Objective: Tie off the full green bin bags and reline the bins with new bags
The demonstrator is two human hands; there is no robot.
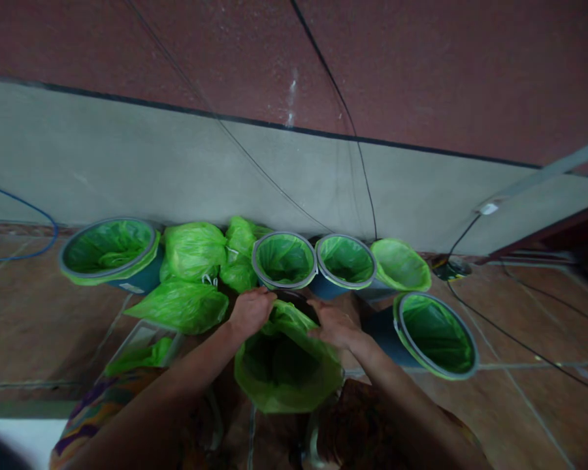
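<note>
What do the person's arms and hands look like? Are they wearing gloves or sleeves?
No gloves: the left hand and the right hand are bare, with no rings or watch that I can see. Both forearms are bare too. Near the left arm, at the bottom edge, there is colourful patterned cloth in purple, yellow and orange, probably clothing.

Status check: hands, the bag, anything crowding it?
Left hand and right hand both grip the rim of the open green bag. Lined bins crowd close behind; tied green bags left.
</note>
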